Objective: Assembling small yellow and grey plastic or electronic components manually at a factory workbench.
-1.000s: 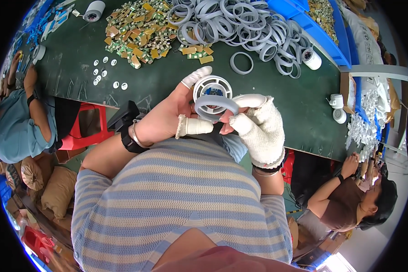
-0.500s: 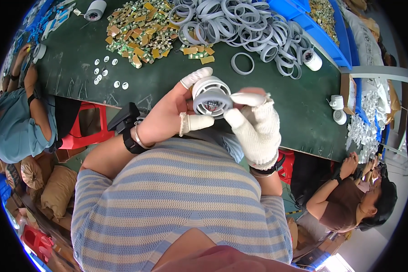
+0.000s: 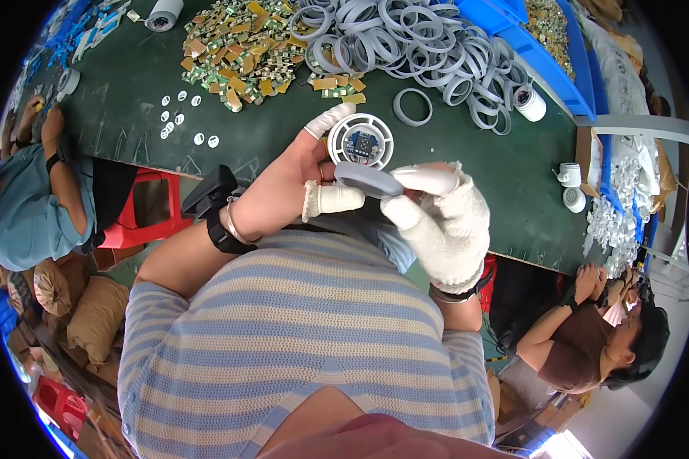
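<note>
Beyond the white cup (image 3: 390,143) lie a loose ring (image 3: 413,107), the ring heap (image 3: 406,42) and a board pile (image 3: 241,53), with discs (image 3: 179,119) leftward. A blue bin (image 3: 540,57) borders the far right. The green table (image 3: 513,187) spans rightward to white fittings (image 3: 569,174); its near edge passes below the hands. Left-hand (image 3: 279,187) fingers curl round the cup; right-hand (image 3: 453,229) fingers pinch a grey ring (image 3: 369,180), perhaps touching it.

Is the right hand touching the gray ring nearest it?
Touching: the head view shows the right hand pinching the gray ring by its right edge.
</note>
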The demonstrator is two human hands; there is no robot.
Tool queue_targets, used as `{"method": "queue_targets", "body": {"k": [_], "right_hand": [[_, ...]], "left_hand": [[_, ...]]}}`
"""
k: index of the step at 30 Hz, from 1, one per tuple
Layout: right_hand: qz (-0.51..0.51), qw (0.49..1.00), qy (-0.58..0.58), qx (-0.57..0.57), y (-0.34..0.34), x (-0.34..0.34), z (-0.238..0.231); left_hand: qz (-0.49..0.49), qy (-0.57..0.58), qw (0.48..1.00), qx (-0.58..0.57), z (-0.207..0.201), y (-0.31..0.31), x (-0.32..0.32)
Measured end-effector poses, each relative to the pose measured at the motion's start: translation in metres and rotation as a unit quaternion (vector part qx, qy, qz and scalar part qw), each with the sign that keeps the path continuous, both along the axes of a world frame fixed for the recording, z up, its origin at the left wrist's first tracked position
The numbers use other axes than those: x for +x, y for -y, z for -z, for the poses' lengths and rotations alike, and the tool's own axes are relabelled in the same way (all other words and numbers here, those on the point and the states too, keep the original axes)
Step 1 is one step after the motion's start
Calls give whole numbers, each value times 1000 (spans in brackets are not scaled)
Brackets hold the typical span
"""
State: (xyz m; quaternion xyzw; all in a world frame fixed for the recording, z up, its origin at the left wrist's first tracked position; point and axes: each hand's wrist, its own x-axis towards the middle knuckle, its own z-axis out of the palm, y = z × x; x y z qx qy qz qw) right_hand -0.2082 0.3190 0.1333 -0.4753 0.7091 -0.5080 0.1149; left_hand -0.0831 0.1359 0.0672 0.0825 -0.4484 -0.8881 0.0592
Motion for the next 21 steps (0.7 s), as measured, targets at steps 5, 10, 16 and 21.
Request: {"method": "queue_targets", "body": {"k": [5, 10, 16, 21], "right_hand": [[1, 1000, 21, -23, 1, -6, 4], [13, 998, 48, 37, 0, -4, -4], [7, 998, 62, 28, 0, -6, 6], [30, 995, -82, 57, 7, -12, 15]], "left_hand": [[20, -4, 1000, 21, 0, -2, 2], [24, -2, 1000, -4, 1, -3, 4], [20, 6, 1000, 3, 2, -4, 5], [5, -29, 998, -63, 7, -7, 7]]}}
